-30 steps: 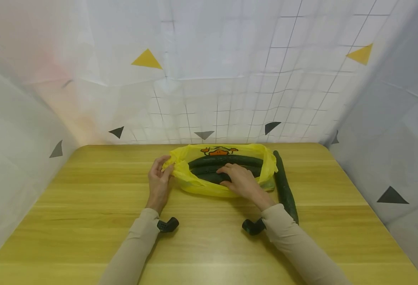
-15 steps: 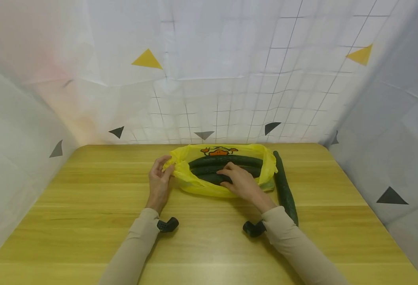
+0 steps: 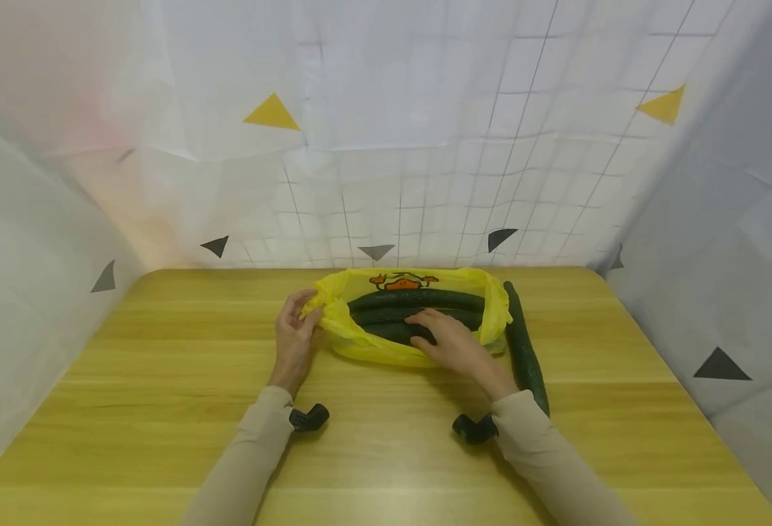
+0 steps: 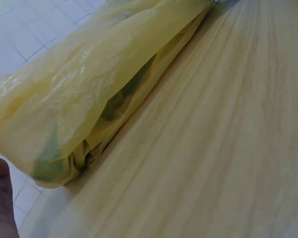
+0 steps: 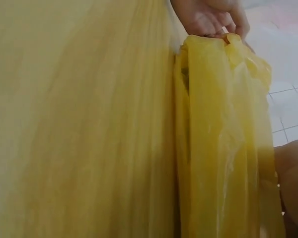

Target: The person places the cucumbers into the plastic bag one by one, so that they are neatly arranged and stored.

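A yellow plastic bag [image 3: 386, 355] lies with its mouth open at the table's back, an orange and black print inside its far wall. My left hand [image 3: 296, 336] pinches the bag's left edge; its fingers [image 4: 0, 178] show beside the plastic in the left wrist view. Inside lie several dark green cucumbers [image 3: 418, 298], side by side. My right hand [image 3: 451, 342] reaches over the front rim, with fingers and thumb round the nearest cucumber [image 3: 388, 332]. In the right wrist view the bag wall hides most of that hand.
Another cucumber [image 3: 526, 351] lies on the wooden table [image 3: 162, 409] just right of the bag, partly under the right forearm. A white sheet wall [image 3: 386, 197] with grid lines and triangles stands behind the table. Black wrist cameras [image 3: 310, 418] jut inward from both sleeves.
My right hand has shifted slightly right and lower over the front cucumber. The left hand stays at the bag's edge, and the bag keeps its place.
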A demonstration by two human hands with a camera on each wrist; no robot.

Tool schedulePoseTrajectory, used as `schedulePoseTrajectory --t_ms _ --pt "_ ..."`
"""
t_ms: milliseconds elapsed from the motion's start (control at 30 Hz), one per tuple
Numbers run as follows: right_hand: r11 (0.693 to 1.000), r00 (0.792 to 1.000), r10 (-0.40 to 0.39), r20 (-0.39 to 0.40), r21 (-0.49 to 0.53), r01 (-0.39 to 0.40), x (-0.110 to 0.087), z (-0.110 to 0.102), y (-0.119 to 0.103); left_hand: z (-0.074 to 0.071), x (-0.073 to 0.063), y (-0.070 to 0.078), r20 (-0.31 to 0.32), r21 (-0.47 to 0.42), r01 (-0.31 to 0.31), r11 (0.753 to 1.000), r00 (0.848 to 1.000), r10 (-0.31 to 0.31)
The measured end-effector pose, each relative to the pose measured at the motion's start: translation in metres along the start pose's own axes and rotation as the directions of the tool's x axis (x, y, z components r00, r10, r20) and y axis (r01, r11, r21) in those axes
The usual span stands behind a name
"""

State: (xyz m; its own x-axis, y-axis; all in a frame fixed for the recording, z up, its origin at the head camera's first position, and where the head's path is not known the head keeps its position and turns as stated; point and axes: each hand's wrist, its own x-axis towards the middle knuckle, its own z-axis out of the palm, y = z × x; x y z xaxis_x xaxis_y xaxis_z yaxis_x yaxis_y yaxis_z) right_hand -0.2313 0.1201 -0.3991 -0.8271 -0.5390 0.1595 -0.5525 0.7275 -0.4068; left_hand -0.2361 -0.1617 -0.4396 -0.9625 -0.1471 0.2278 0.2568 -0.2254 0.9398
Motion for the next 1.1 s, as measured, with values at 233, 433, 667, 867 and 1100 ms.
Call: schedulePoseTrajectory --t_ms 233,433,667,867,1100 --pt "1.0 1.0 -0.021 -0.017 -0.009 0.021 -0.002 -0.001 -0.001 0.001 -0.001 0.0 0.003 0.018 -0.011 1.0 1.0 0.011" --pt "1.0 1.0 -0.013 -0.013 -0.024 0.012 -0.003 -0.001 -0.002 0.0 -0.001 -0.001 0.011 0.019 -0.018 1.0 1.0 0.017" --pt "1.0 0.997 -0.019 -0.075 0.009 0.019 -0.007 -0.009 0.001 -0.001 -0.001 -0.001 0.012 0.03 -0.015 0.999 1.0 0.015" --pt "0.996 0.99 -0.017 -0.142 0.083 0.029 -0.012 -0.019 0.006 -0.001 -0.001 -0.002 0.024 0.024 -0.011 1.0 1.0 0.01" --pt "0.989 0.98 0.031 -0.195 0.15 -0.002 -0.02 -0.038 0.011 0.0 -0.001 -0.002 0.029 0.021 -0.008 1.0 1.0 0.007"
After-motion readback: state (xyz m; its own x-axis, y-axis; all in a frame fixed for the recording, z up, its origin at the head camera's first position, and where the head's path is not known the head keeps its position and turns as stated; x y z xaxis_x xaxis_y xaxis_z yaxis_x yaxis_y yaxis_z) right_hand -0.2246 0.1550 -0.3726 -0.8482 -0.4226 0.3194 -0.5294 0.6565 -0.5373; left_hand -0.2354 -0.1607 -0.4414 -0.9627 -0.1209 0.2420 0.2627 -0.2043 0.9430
